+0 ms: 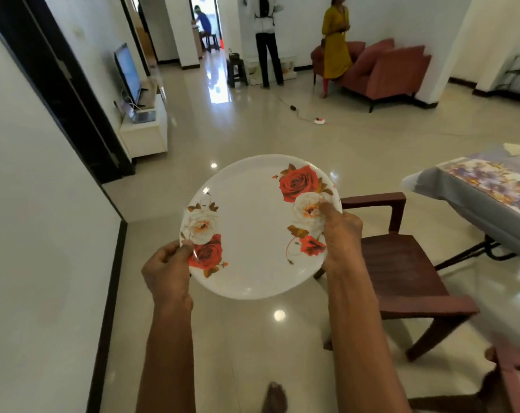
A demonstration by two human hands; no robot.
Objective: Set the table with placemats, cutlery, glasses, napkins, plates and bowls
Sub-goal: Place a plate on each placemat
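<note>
Plate: a round white plate [252, 231] with red and white roses, up in mid-air in front of the person, over the shiny floor [252, 129] and touching nothing but the hands.
Left hand: the left hand [168, 272] has the lower-left rim, thumb pinched down on top and the fingers curled underneath.
Right hand: the right hand [340, 234] takes the right rim, thumb laid on the white rose. The fingers beneath are hidden, so I cannot tell how they lie.
Table: the table [449, 186] is well off to the right, and a brown chair [402, 269] stands between it and the plate.
Risk one: both grips sit at the very edge of a glossy plate, so a slipping thumb could drop it onto that hard floor.
Risk two: swinging right towards the table, the rim could clip the chair's armrest, since the chair sits right on that path.
Facing: the decorated side faces up and tips a little towards the wearer.
Long axis: none to speak of, because it is a circle. The two rose sprays sit at the lower left and the right.
</note>
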